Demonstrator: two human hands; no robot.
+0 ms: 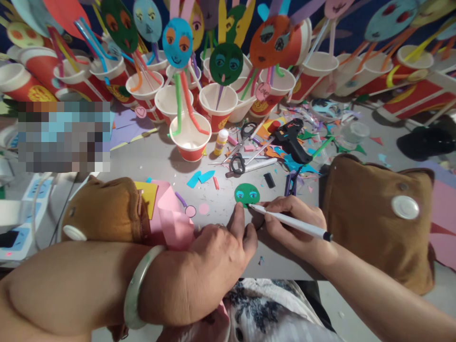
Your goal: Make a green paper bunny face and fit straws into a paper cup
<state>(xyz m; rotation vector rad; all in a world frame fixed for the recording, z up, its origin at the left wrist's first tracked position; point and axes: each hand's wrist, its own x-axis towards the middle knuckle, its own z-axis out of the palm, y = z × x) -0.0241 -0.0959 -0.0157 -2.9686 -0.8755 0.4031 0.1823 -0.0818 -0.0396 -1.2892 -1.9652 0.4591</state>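
Note:
A small green paper face [251,191] with blue-lidded eyes lies flat on the grey table. The index finger of my left hand [223,254] presses on its lower edge; the other fingers are bent, with the thumb out of sight. Pinched in my right hand [294,218] is a white marker pen [297,223], its tip at the lower part of the face, where a mouth would be. A pink paper circle [204,209] and a black-rimmed pink circle [190,211] lie left of the face. A black pen cap [269,180] rests just beyond it.
Red-and-white paper cups [190,142] with paper faces on straws line the back. Scissors [237,163], a glue bottle [221,142], a black glue gun [294,140] and paper scraps lie before them. Brown pouches flank my arms, one at left [103,209], one at right [377,218].

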